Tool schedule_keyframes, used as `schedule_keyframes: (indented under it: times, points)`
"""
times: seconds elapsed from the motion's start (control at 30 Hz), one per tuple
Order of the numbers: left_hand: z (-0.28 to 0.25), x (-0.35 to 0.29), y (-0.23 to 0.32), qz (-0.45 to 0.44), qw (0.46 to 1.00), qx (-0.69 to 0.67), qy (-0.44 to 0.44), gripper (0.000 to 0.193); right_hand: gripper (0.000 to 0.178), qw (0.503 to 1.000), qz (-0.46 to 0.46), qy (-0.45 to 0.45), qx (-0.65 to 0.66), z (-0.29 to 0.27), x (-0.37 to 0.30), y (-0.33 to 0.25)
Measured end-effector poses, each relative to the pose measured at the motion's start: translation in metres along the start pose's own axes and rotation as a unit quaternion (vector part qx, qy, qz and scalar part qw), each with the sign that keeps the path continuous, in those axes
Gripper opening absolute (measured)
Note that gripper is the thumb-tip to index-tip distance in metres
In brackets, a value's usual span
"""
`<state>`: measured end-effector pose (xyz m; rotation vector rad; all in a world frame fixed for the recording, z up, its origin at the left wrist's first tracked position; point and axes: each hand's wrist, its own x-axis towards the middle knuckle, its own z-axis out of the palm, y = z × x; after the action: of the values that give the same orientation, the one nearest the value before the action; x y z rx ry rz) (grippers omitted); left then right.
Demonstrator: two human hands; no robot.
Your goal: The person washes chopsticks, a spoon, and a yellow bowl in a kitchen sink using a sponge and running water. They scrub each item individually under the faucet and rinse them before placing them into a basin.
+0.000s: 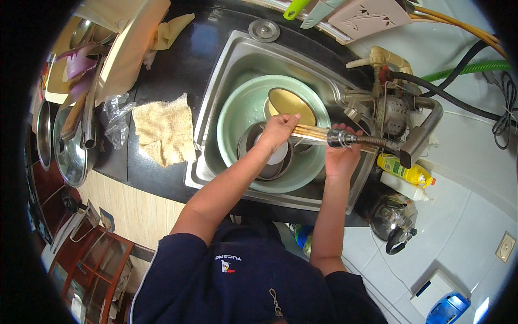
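My left hand is closed around a bundle of wooden chopsticks above the wash basin. The bundle points right, toward the metal tap nozzle. Beneath that nozzle lies my right hand, palm up, its fingertips showing beyond it; whether the chopsticks' far ends touch its fingers is hidden. A pale green basin sits in the steel sink. Inside it a gold-coloured oval bowl leans beside a dark round pan, partly covered by my left hand.
Left of the sink lie a beige cloth and a crumpled plastic bag. A cream rack holds utensils farther left. To the right stand a yellow bottle and a steel kettle. Hoses hang behind the tap.
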<state>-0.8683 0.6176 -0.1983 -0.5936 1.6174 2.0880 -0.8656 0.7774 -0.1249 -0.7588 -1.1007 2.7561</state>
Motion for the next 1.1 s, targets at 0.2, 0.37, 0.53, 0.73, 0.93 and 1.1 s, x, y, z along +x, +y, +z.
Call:
schedule_keyframes:
  times: [0.2,0.37,0.53,0.73,0.93,1.1]
  points:
    - [0.0,-0.009,0.014,-0.061,0.996,0.024,-0.066,0.037,0.026,0.999,0.029,0.007,0.045,0.023,-0.008,0.005]
    - [-0.043,-0.03,0.023,0.054,0.959,0.248,-0.124,0.041,0.036,0.993,0.056,0.063,0.08,0.024,-0.004,0.037]
    - [-0.033,-0.044,0.016,0.154,0.983,0.08,-0.062,0.031,0.035,0.991,-0.008,0.127,0.045,0.002,0.014,0.06]
    - [0.035,-0.007,0.011,-0.05,0.928,-0.368,-0.009,0.023,0.031,0.991,-0.034,0.087,0.091,0.027,0.009,0.002]
    - [0.056,-0.001,0.005,-0.052,0.948,-0.312,-0.029,0.023,0.017,0.993,-0.068,0.073,0.063,0.014,-0.009,-0.004]
    - [0.029,-0.002,0.007,0.138,0.982,0.132,-0.003,0.041,0.018,0.994,-0.018,0.065,0.081,0.03,-0.023,0.009]
